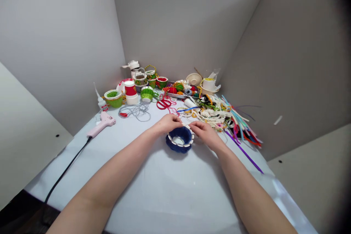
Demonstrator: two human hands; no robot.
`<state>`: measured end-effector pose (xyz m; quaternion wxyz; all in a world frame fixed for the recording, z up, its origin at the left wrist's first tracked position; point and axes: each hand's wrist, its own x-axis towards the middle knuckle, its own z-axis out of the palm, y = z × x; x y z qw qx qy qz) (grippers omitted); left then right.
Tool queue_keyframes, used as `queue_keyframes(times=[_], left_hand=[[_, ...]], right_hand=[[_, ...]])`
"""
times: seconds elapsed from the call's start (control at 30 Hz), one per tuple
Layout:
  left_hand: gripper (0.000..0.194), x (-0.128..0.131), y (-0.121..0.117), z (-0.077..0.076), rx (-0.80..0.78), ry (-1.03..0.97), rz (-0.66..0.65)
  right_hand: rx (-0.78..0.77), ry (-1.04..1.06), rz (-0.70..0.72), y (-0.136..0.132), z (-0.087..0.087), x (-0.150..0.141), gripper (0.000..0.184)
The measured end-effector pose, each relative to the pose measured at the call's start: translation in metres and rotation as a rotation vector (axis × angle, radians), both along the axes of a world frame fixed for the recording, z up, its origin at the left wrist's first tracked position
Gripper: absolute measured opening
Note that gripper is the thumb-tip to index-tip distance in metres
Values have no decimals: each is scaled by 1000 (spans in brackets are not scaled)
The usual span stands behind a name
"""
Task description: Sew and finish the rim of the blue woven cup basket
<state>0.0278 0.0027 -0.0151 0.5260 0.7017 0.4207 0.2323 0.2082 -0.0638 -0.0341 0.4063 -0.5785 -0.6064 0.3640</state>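
A small dark blue basket, apparently wrapped in yarn, tilts toward me on the table, with white trim around its rim and a pale bottom inside. My left hand pinches the far left side of the rim, its thumb and fingers close together. From the right, my right hand is closed with its fingertips at the far right of the rim. What exactly lies between the fingertips is partly hidden by the fingers. A thin pale strand shows under the right hand.
Left, a pink glue gun trails a black cord, beside a small glue bottle. Finished-looking baskets, red scissors, grey cord and a tray of yarn stand behind. Ribbons and trims heap rightward; grey panels enclose the table.
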Motion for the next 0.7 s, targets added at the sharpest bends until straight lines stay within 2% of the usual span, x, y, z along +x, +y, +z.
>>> queue_keyframes(times=[0.1,0.27,0.47,0.57,0.7], left_hand=[[16,-2,-2,6,3,25,3],[14,-5,-1,11,4,68,-8],[19,-6,1,10,68,40,-59],[25,-3,1,9,110,-17,-142],[25,-2,2,5,146,40,-174]], right_hand=[[34,-47,9,-1,5,-1,30],[2,-63,9,-2,4,-2,20],[20,-38,-19,-3,2,-6,18],[28,-40,-22,-5,4,-10,20],[42,-110,-1,-8,10,-8,24]])
